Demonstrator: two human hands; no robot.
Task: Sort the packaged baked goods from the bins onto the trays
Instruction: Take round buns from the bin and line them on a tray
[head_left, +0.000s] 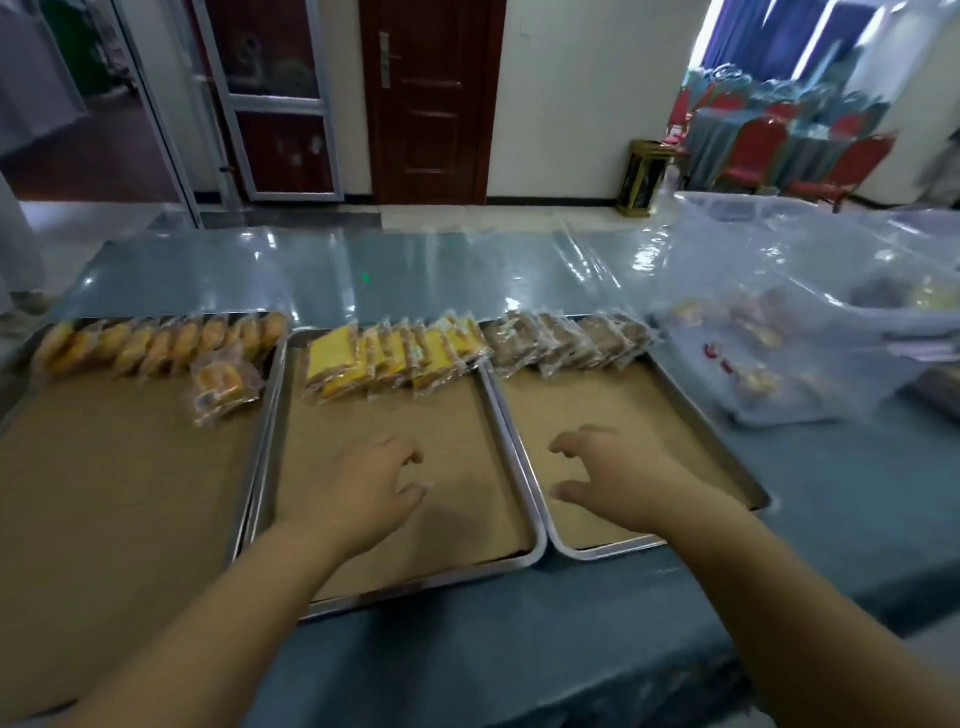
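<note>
Trays stand three abreast on a table (519, 629) covered in blue-green cloth, each one lined with brown paper. The left tray (114, 493) carries a row of orange round packs (156, 340) along its twelve o'clock edge, and one loose orange pack (224, 385) lies just beside that row toward the tray's two o'clock corner. The middle tray (441, 421) holds a leaning row of yellow packs (395, 356) at twelve o'clock. The right tray (597, 400) holds a like row of brown packs (566, 338) in the same place.

At three o'clock of the right tray sits a clear bin (779, 374) draped in loose clear plastic, with more wrapped baked goods showing dimly inside; their kinds are too blurred to tell.

The left hand (363, 483) hovers over the bare paper of the middle tray, at about its six o'clock, holding nothing, fingers loosely bent. The right hand (613, 478) hovers over the bare paper of the right tray, also holding nothing, its thumb and fingers spread and slightly hooked. The two hands are apart, with the trays' touching rims between them.

A shiny plastic sheet (363, 270) covers the table's far side at twelve o'clock.
</note>
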